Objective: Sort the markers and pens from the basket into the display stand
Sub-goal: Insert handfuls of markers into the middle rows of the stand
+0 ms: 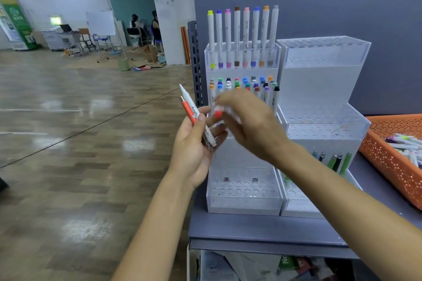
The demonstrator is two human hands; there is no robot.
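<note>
**Tally of pens and markers**

Eight tall markers [246, 29] stand in the top row, upper centre. Beneath is a crowd of short markers [245, 82], perhaps twenty, partly hidden. Five pens [338, 162] stand at lower right. The left hand [194, 153] holds one orange pen [186, 107] and one white marker [194, 109]. The right hand [249, 125] holds one blurred red-capped marker [218, 113]. One basket [388, 166] sits at the right edge.

Two bare forearms [157, 223] in shot, no sleeve showing anywhere; left hand [191, 155] and right hand [251, 125] bare as well, left thumbnail [201, 117] short and plain.
</note>
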